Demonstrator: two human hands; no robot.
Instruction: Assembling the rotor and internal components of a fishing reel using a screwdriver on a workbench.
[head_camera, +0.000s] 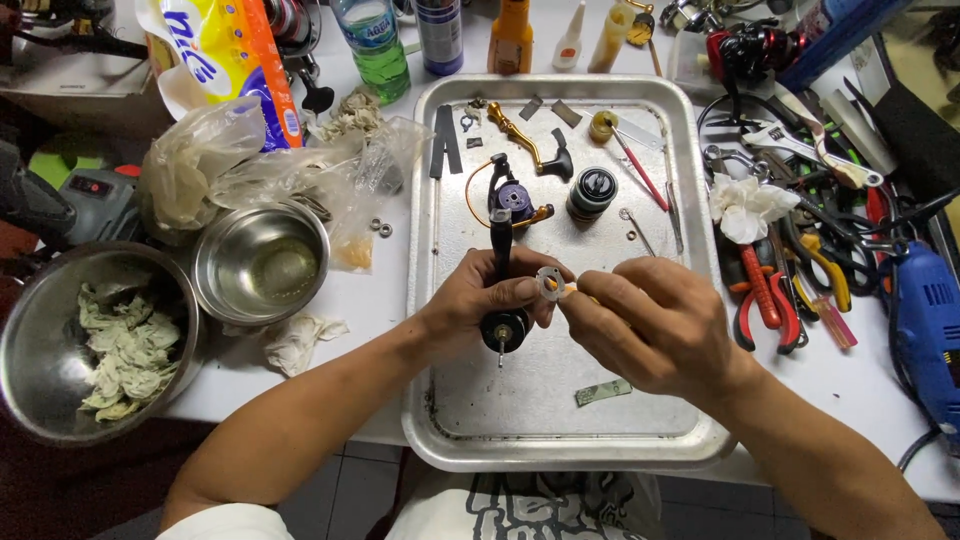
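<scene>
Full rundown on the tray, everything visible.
The tray is a rectangular, shallow, silvery metal pan with rounded corners and a rolled rim, scuffed and smudged inside. It lies flat on the white table, its near edge overhanging the table edge. Small reel parts sit at its far end: a gold handle, a black spool, a red-handled tool, and washers. Both hands, left and right, work over its middle.

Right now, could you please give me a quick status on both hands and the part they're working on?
Left hand gripping black reel body above metal tray. Right hand pinching small pale ring against left fingertips. Nothing blocking.
</scene>
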